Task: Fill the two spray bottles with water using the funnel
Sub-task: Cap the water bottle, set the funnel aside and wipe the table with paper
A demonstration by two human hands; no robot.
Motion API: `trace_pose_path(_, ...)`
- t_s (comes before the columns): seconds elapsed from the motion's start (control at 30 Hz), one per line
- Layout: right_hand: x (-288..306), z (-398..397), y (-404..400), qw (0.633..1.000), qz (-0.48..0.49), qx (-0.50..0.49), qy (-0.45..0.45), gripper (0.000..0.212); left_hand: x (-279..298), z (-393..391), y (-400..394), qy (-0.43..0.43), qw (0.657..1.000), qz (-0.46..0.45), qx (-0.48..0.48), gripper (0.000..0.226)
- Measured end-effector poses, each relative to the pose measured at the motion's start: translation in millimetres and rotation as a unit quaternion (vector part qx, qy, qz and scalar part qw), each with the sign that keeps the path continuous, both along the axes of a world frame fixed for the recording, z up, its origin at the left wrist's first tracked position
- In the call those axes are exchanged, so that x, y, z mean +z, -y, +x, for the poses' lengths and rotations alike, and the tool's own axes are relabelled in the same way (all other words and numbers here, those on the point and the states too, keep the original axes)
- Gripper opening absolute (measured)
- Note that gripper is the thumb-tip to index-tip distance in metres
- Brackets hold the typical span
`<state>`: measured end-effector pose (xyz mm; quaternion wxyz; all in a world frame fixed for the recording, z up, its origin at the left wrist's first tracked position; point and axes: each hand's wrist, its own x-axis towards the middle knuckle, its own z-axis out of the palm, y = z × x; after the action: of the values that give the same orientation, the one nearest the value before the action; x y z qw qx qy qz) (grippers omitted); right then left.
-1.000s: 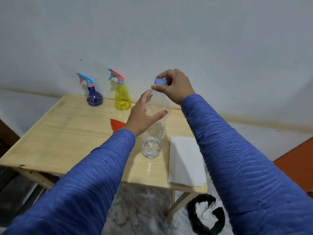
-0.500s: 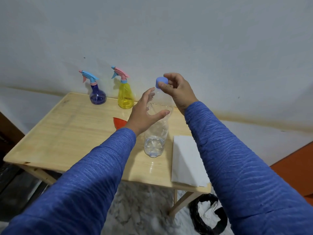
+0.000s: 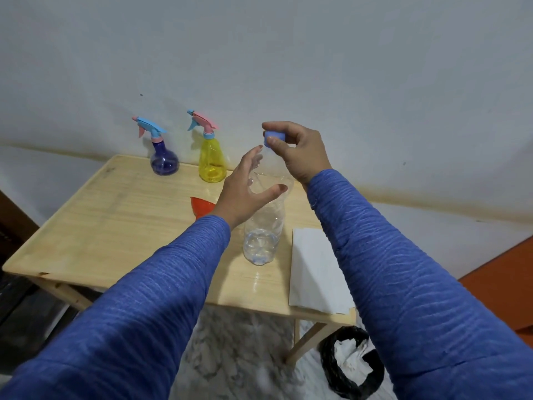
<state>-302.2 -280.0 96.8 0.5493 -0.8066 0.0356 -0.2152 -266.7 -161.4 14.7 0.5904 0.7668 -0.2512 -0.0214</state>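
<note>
Nearest you, below the table's near right corner, a black bin (image 3: 350,363) with white paper in it stands on the marbled floor. Your two blue sleeves reach out over the near edge of the wooden table (image 3: 95,226). A white paper sheet (image 3: 315,272) lies flat at the near right of the tabletop, just beside the clear water bottle (image 3: 262,235), which stands upright near the middle with a little water in its bottom.

Your left hand (image 3: 245,194) curls around the bottle's upper part, thumb on the near side and fingers on the far side; whether they press the plastic or only cup it, you cannot tell from here. Your right hand (image 3: 300,151) is at the bottle's top, pinching the blue cap (image 3: 275,137) between thumb and fingers. Whether the cap sits on the neck or is lifted off it cannot be told.

Just left of your left wrist, the red funnel (image 3: 202,206) lies on the table, partly hidden. Further back, near the wall, the two spray bottles stand upright with their trigger heads on: the purple spray bottle (image 3: 163,160) on the left and the yellow spray bottle (image 3: 212,160) just right of it, close but apart
</note>
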Motion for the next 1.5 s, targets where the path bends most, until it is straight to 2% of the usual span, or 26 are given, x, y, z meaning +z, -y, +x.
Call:
trace_pose_path(0.17,-10,3,-14,0.990,0.049,-0.127,0.033,0.022,0,-4,6,0.009,1.000,0.016,-0.021,0.096)
trace_pose_path(0.3,-10,3,-12,0.997,0.063,-0.048,-0.013,0.044,-2,-4,4,0.011,1.000,0.003,-0.003,0.089)
trace_pose_path(0.4,-13,-1,-8,0.996,0.082,-0.009,-0.022,0.032,-3,-2,-1,0.009,1.000,-0.004,0.000,0.089)
trace_pose_path(0.5,-14,0,-7,0.996,0.082,-0.029,-0.008,0.015,-2,-3,1,0.010,1.000,-0.003,0.003,0.088)
trace_pose_path(0.67,-20,1,-13,0.997,0.052,-0.061,0.000,0.017,0,-5,1,0.006,1.000,-0.002,-0.003,0.087)
trace_pose_path(0.73,-24,-3,-13,0.998,0.041,-0.052,0.005,0.028,1,-6,2,0.002,1.000,0.002,-0.005,0.092)
trace_pose_path(0.8,-33,-10,-12,0.998,0.046,-0.042,-0.003,0.050,1,-7,0,-0.015,1.000,0.015,-0.013,0.108)
trace_pose_path(0.9,-56,-23,-10,0.995,0.092,-0.031,-0.035,0.083,-8,-6,-15,-0.044,0.996,0.075,-0.020,0.135)
trace_pose_path(0.97,-74,-29,-10,0.992,0.108,-0.029,-0.060,0.096,-19,-7,-28,-0.062,0.991,0.120,-0.011,0.139)
trace_pose_path(1.03,-91,-34,-12,0.990,0.114,-0.035,-0.081,0.100,-33,-6,-40,-0.075,0.983,0.165,0.012,0.125)
trace_pose_path(1.1,-105,-35,-17,0.987,0.118,-0.044,-0.098,0.099,-45,-5,-52,-0.073,0.973,0.213,0.055,0.098)
trace_pose_path(1.23,-125,-28,-25,0.985,0.108,-0.089,-0.104,0.085,-73,5,-76,-0.085,0.952,0.254,0.146,0.068)
trace_pose_path(1.4,-138,-11,-33,0.982,0.104,-0.134,-0.076,0.076,-109,32,-96,-0.140,0.926,0.283,0.208,0.066)
trace_pose_path(1.5,-139,-1,-37,0.982,0.097,-0.149,-0.065,0.073,-131,50,-99,-0.157,0.930,0.258,0.211,0.072)
